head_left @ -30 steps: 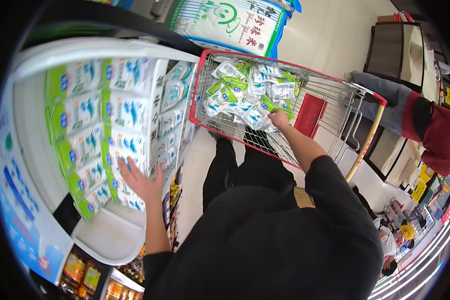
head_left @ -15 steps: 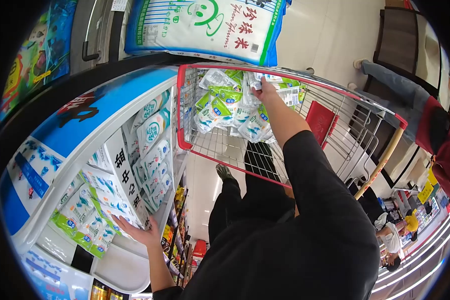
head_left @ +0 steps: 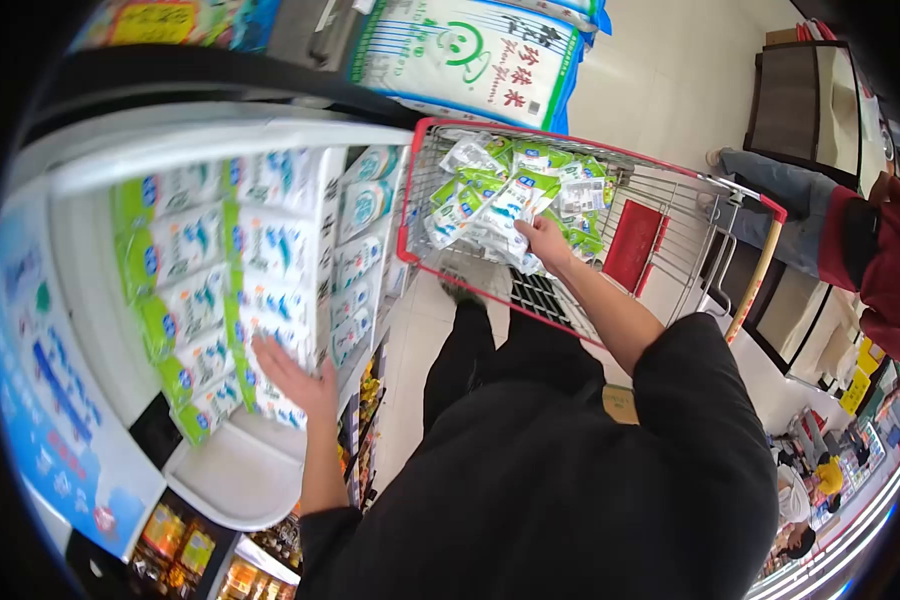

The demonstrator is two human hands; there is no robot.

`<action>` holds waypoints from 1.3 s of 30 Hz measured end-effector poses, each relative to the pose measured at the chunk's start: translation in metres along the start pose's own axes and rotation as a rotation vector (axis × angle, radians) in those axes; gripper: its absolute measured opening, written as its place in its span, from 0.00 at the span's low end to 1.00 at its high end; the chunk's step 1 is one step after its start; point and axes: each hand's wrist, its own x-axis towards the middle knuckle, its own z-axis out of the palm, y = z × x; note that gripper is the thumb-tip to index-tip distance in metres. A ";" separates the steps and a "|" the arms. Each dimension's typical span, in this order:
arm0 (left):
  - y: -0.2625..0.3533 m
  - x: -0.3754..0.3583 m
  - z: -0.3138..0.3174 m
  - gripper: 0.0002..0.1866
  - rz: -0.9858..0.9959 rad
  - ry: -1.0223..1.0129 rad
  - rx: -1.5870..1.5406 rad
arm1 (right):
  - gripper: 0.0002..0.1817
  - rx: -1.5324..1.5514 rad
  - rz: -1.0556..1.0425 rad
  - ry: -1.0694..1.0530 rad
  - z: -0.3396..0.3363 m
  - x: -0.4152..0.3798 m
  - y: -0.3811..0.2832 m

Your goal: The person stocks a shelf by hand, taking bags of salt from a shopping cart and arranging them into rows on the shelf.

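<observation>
My left hand [head_left: 296, 376] lies flat with fingers stretched against the front row of white-and-green packets [head_left: 270, 240] on the display shelf. Behind it runs a second row of the same packets [head_left: 185, 310]. My right hand [head_left: 547, 245] reaches into the shopping cart [head_left: 415, 190] with its fingers closed on the end of a white-and-green packet [head_left: 513, 205]. That packet lies on a loose heap of similar packets [head_left: 460, 205]. What the underside of my right hand touches is hidden.
A large rice sack [head_left: 470, 55] lies beyond the cart. More white-and-teal packets [head_left: 360, 260] stand behind a white divider. A person in jeans [head_left: 780, 190] stands at the right, past the cart handle [head_left: 760, 270]. A curved white tray end [head_left: 240, 475] juts out below the packets.
My right hand has come back from the far side of the heap to its near side. My left hand stays by the shelf packets, and the view has shifted.
</observation>
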 end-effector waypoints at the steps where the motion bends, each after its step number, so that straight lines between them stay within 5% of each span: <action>1: -0.004 -0.004 0.000 0.51 0.019 0.079 -0.025 | 0.15 -0.109 -0.033 -0.045 0.011 -0.037 -0.025; 5: -0.001 -0.018 -0.002 0.45 0.263 0.222 -0.125 | 0.18 -0.140 -0.245 -0.322 0.062 -0.149 -0.073; 7: 0.036 0.000 -0.020 0.37 0.301 0.069 -0.314 | 0.17 -0.197 -0.266 -0.423 0.090 -0.224 -0.122; 11: 0.084 0.017 -0.052 0.24 -0.272 -0.347 -1.409 | 0.14 -0.242 -0.435 -0.603 0.142 -0.316 -0.164; 17: 0.046 0.022 -0.069 0.19 -0.212 -0.357 -1.376 | 0.14 -0.391 -0.557 -0.384 0.176 -0.340 -0.159; 19: 0.034 0.023 -0.058 0.18 -0.281 -0.287 -1.465 | 0.14 -0.549 -0.570 -0.344 0.180 -0.338 -0.160; 21: 0.022 0.032 -0.049 0.16 -0.513 0.006 -1.761 | 0.15 -0.157 -0.607 -0.254 0.184 -0.327 -0.148; 23: 0.004 0.051 -0.040 0.14 -0.598 0.152 -1.824 | 0.16 -0.174 -0.635 -0.246 0.172 -0.319 -0.150; 26: -0.029 0.070 -0.032 0.17 -0.562 0.348 -1.522 | 0.15 -0.197 -0.668 -0.180 0.162 -0.322 -0.158; 28: -0.046 0.079 -0.052 0.21 -0.549 -0.101 -0.275 | 0.15 -0.232 -0.677 -0.192 0.158 -0.326 -0.163; 32: -0.037 0.079 -0.046 0.27 -0.440 0.112 -0.248 | 0.14 -0.301 -0.655 -0.199 0.150 -0.327 -0.156; 34: -0.032 0.086 -0.024 0.33 0.001 0.310 -0.151 | 0.14 -0.321 -0.640 -0.219 0.154 -0.329 -0.155; 39: -0.027 0.088 0.007 0.40 -0.020 0.102 -0.037 | 0.15 -0.597 -0.646 -0.233 0.151 -0.325 -0.157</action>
